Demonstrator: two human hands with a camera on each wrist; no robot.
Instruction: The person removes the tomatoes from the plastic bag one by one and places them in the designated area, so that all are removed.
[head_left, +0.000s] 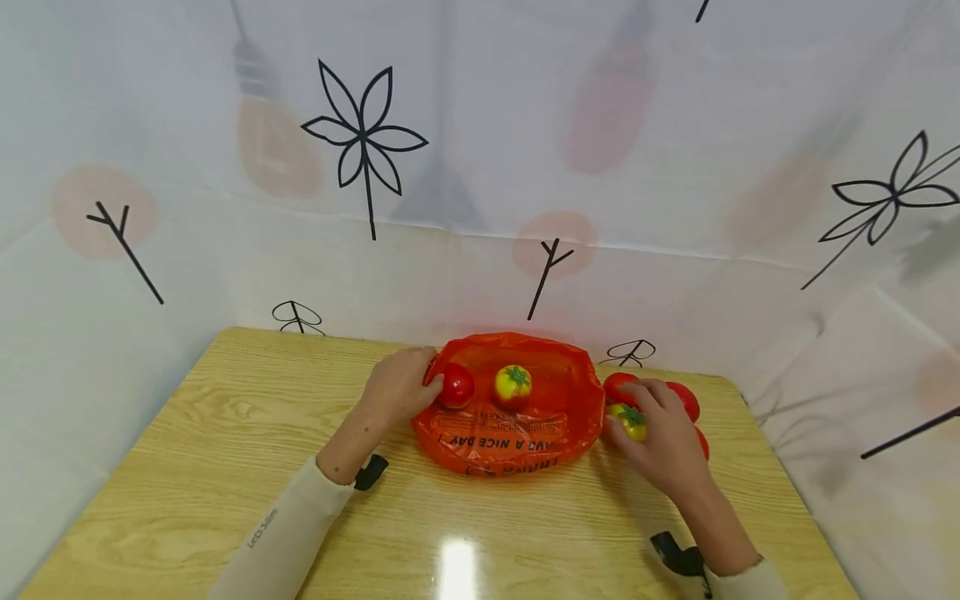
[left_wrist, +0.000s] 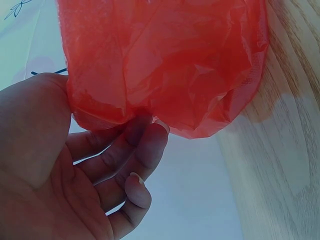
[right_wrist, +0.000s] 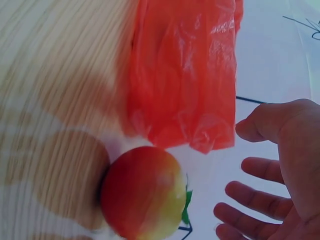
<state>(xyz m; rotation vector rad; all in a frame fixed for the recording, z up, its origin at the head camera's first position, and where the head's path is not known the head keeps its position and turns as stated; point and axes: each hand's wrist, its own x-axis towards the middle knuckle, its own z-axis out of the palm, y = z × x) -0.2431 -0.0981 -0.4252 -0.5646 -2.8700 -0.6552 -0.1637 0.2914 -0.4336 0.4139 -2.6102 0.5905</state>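
Note:
A red plastic bag [head_left: 555, 433] with black printing lies on the table, its mouth spread wide. My left hand [head_left: 397, 383] grips its left rim, thumb over the edge and fingers behind the plastic [left_wrist: 165, 60]. In the bag are a red tomato [head_left: 456, 386], close by the left thumb, and a yellow-red tomato [head_left: 513, 387] with a green leafy top. To the right of the bag, my right hand [head_left: 663, 437] hovers with parted fingers over another yellow-red tomato [head_left: 632, 423]. In the right wrist view, a gap shows between those fingers and the tomato [right_wrist: 140, 192].
Around the right hand sit more red tomatoes [head_left: 684, 402], partly hidden by it. The wooden table [head_left: 225, 467] meets a white printed cloth [head_left: 450, 275] at its back edge and both sides. Dark straps [head_left: 678, 554] hang at the wrists.

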